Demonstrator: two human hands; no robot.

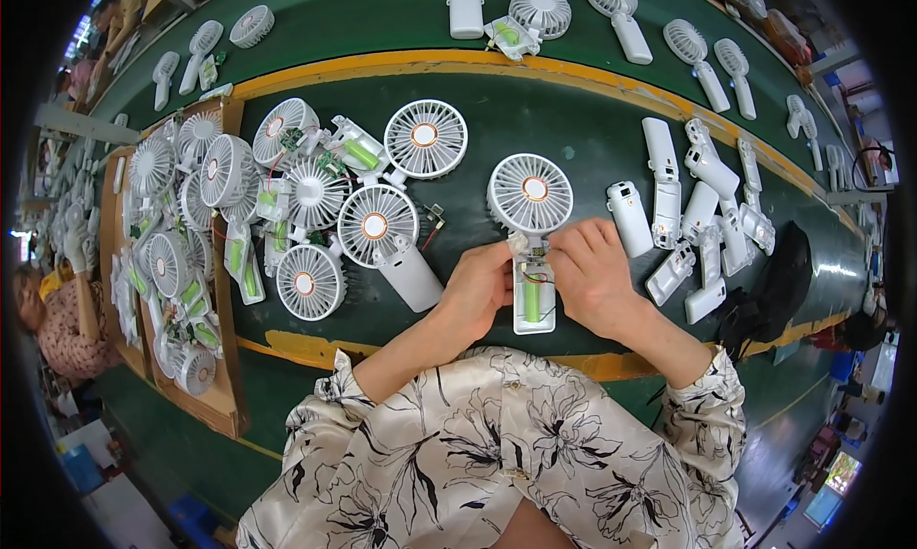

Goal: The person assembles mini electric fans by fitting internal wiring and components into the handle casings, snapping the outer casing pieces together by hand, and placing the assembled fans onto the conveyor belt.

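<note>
A white handheld fan point(531, 193) lies before me, its round grille pointing away and its handle opened toward me. Inside the handle sit a green battery cell point(533, 301) and, higher up, a small circuit board point(536, 258) with thin wires. My left hand point(479, 286) grips the handle's left edge near the neck. On the other side my right hand point(594, 270) has its fingers pinched at the circuit board; the fingertips partly hide what they touch. Right of that hand lies a white handle cover point(628, 218).
Several fans with exposed cells, including one whole-looking fan point(375, 226), crowd the left. Beyond them stands a cardboard box point(234, 358) full of fans. Several loose handle covers point(702, 205) and a black bag point(785, 277) lie right. A conveyor belt point(382, 28) carries fans behind a yellow edge.
</note>
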